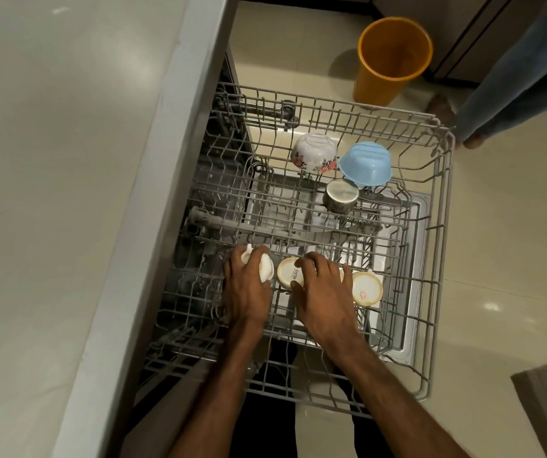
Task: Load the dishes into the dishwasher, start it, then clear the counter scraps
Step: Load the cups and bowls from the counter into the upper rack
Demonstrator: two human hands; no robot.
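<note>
Loading is partway: bowls (313, 152) sit at the rack's (444, 226) far side. The left hand (247, 289) grips a cup (265, 271), and the right hand (323, 294) clasps a second cup (288, 274). Starting and scraps remain.

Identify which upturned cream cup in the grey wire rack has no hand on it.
The rightmost cup, red mark on its base; the left hand grips the leftmost cup, the right hand holds the cup printed SISTA.
</note>
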